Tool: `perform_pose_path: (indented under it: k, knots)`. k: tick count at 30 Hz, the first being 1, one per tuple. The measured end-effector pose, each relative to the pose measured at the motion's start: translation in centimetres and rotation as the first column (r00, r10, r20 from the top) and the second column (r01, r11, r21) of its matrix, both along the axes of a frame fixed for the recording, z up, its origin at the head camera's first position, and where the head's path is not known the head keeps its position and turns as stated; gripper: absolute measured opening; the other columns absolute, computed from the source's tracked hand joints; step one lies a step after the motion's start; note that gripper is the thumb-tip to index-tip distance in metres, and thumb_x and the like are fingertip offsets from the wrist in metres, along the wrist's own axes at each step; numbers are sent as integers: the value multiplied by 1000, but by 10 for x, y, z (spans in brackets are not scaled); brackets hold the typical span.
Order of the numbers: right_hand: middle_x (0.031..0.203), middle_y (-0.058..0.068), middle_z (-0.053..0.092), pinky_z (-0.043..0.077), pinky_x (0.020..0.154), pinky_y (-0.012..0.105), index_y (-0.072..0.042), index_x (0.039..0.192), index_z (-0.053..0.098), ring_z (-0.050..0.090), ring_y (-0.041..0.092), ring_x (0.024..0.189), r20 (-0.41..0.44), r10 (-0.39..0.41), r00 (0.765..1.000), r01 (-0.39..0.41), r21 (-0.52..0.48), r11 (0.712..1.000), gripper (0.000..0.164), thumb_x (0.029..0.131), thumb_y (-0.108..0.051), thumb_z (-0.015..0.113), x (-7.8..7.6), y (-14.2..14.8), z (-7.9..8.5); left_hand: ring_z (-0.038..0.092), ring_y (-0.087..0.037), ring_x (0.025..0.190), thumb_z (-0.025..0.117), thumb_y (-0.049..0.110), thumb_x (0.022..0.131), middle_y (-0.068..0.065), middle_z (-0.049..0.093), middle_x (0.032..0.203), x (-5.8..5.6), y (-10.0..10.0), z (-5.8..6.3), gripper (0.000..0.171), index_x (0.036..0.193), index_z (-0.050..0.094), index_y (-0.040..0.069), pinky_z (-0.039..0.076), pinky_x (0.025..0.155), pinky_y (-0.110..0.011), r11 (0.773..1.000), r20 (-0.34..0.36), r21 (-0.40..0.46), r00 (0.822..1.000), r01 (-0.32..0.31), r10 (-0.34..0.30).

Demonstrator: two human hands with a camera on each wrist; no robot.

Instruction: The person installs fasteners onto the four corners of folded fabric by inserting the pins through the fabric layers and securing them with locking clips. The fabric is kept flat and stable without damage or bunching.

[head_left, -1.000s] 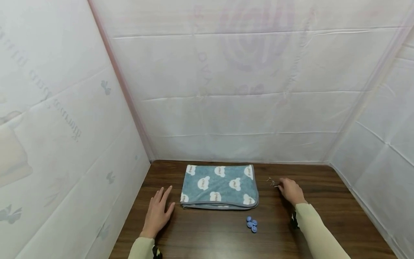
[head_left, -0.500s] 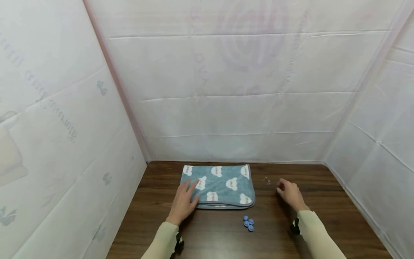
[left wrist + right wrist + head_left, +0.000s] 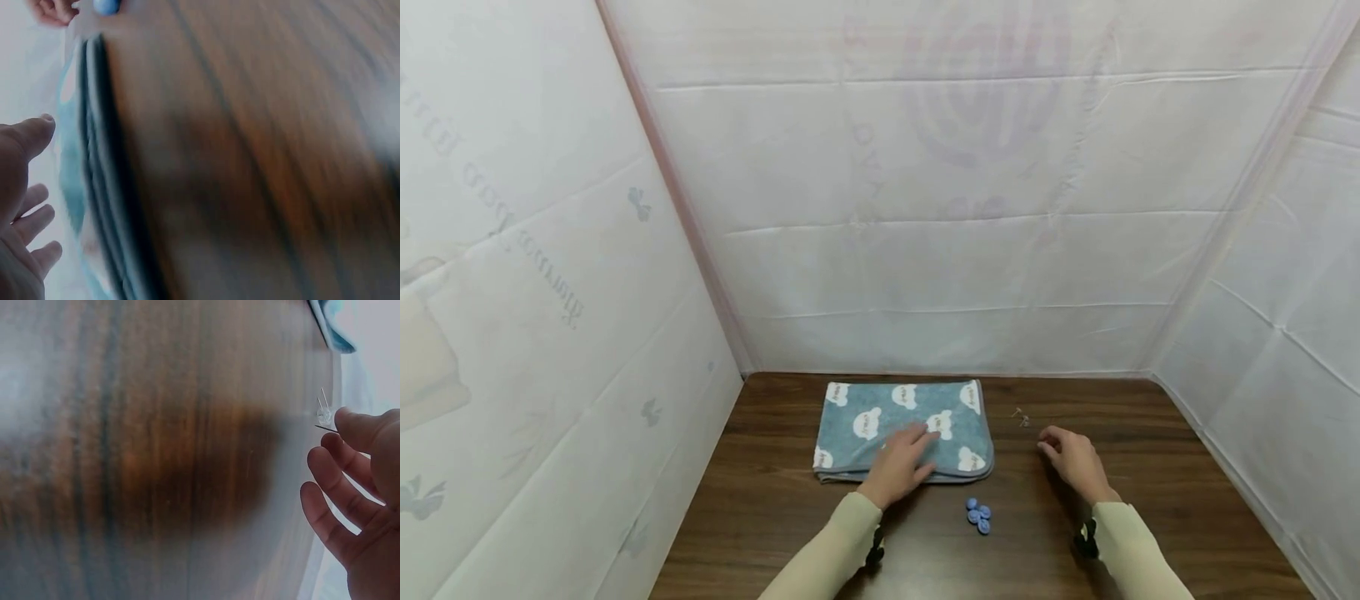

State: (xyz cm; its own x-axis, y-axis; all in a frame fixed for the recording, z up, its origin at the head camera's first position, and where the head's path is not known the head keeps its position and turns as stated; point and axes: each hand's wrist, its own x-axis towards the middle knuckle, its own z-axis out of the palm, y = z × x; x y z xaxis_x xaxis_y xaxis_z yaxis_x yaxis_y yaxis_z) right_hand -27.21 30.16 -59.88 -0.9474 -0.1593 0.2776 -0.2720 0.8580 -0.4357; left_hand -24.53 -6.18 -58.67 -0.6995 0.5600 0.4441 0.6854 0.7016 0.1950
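My left hand [image 3: 898, 462] is over the front middle of a folded teal blanket [image 3: 853, 404] with white bear heads, its fingers loosely extended and holding nothing. In the left wrist view the thumb and fingers [image 3: 37, 215] lie beside the blanket's layered edge [image 3: 94, 156]. To the right, my right hand [image 3: 1075, 462] is low over the table, thumb and index finger together. From that pinch a thin dark pin [image 3: 325, 429] sticks out; its other end is hidden by the fingers. Just beyond lie small clear pieces [image 3: 324, 416] with thin metal prongs.
Several small blue round pieces [image 3: 978, 516] lie in a cluster in front of the blanket's right part. The dark wooden table [image 3: 760, 500] is enclosed by white printed sheets [image 3: 947, 275] at the back and both sides.
My left hand has moved right, from the table beside the blanket to over its middle. The right hand stays near the clear pieces, having drawn slightly away from them.
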Motion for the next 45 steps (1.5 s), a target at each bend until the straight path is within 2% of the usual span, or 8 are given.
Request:
perform_pose_path:
  k: [5, 12, 17, 22, 30, 34, 39, 45]
  knots:
    - [85, 1, 72, 53, 62, 43, -10, 95, 73, 65, 19, 74, 9, -9, 1000, 9, 10, 1000, 4, 92, -9, 76, 2, -4, -1, 62, -26, 123, 78, 24, 94, -13, 66, 132, 0, 22, -6, 41, 131, 68, 8, 49, 105, -40, 998, 29, -37, 998, 56, -55]
    - [86, 1, 72, 53, 63, 41, -11, 96, 74, 65, 18, 74, 10, -10, 1000, 10, 15, 1000, 5, 92, -10, 77, 6, -7, 1, 67, -14, 112, 79, 25, 93, -1, 71, 121, -3, 42, -14, 25, 115, 76, 16, 52, 98, -28, 992, -46, -70, 993, 103, -106]
    - [86, 1, 72, 53, 64, 41, -11, 95, 74, 64, 16, 73, 26, -3, 1000, 3, 8, 1000, 6, 92, -9, 77, 9, -7, -3, 67, -11, 109, 80, 26, 92, 3, 72, 117, -3, 50, -20, 22, 113, 77, 18, 52, 96, -25, 990, -47, -107, 995, 87, -92]
    - [86, 2, 72, 53, 65, 41, -11, 94, 75, 64, 17, 74, 8, -10, 1000, 10, 0, 1000, 7, 90, -7, 78, 9, -11, -6, 68, -9, 103, 79, 27, 93, 5, 73, 110, -2, 53, -18, 18, 110, 77, 19, 53, 92, -22, 989, -34, -132, 997, 68, -73]
    - [87, 3, 73, 53, 64, 42, -10, 95, 75, 65, 18, 73, -8, -6, 1000, 6, -1, 1000, 8, 89, -6, 78, 9, -12, -5, 68, -7, 95, 77, 28, 94, 9, 73, 100, -5, 58, -21, 7, 98, 80, 23, 54, 87, -22, 983, -85, -181, 995, 34, -50]
    - [88, 4, 73, 54, 66, 44, -9, 96, 75, 66, 20, 75, 2, -4, 1000, 4, 3, 1000, 7, 90, -6, 78, 11, -15, -4, 68, -7, 91, 75, 24, 96, 9, 73, 95, -4, 58, -21, 4, 93, 78, 22, 55, 83, -21, 990, -95, -136, 995, 30, -43]
    - [90, 5, 74, 55, 66, 45, -9, 96, 75, 67, 22, 76, 11, -2, 1000, 2, 6, 1000, 7, 91, -7, 77, 14, -16, -3, 67, -9, 82, 70, 19, 99, 8, 72, 86, -3, 60, -15, 9, 90, 75, 19, 55, 76, -23, 997, -87, -77, 996, 12, -18]
    - [87, 3, 74, 54, 64, 43, -10, 93, 75, 67, 20, 74, -68, 7, 998, -9, -24, 1000, 8, 89, -5, 79, 13, -20, -2, 66, -10, 77, 69, 9, 98, 4, 73, 88, -3, 61, -11, 8, 99, 74, 15, 54, 70, -23, 999, -55, -14, 998, -30, 30]
